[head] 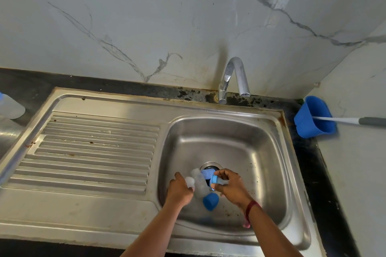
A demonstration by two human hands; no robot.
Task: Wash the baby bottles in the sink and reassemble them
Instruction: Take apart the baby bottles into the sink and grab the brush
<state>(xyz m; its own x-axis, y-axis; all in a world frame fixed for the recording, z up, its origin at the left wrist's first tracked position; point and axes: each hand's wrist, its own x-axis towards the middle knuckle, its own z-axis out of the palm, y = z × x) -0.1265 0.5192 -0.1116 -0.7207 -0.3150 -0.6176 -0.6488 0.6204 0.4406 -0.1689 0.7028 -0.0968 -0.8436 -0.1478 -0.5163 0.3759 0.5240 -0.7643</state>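
Stainless sink basin [261, 152], over the drain: left hand [179, 192] gripping clear bottle [198, 185], long axis running near-to-far; right hand [229, 188] pinching blue collar [214, 179] just beside bottle's right flank.

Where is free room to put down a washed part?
The ribbed drainboard left of the basin is bare, also the basin's far half below the tap. Crowded near the drain: left hand with bottle, right hand with ring, cap.
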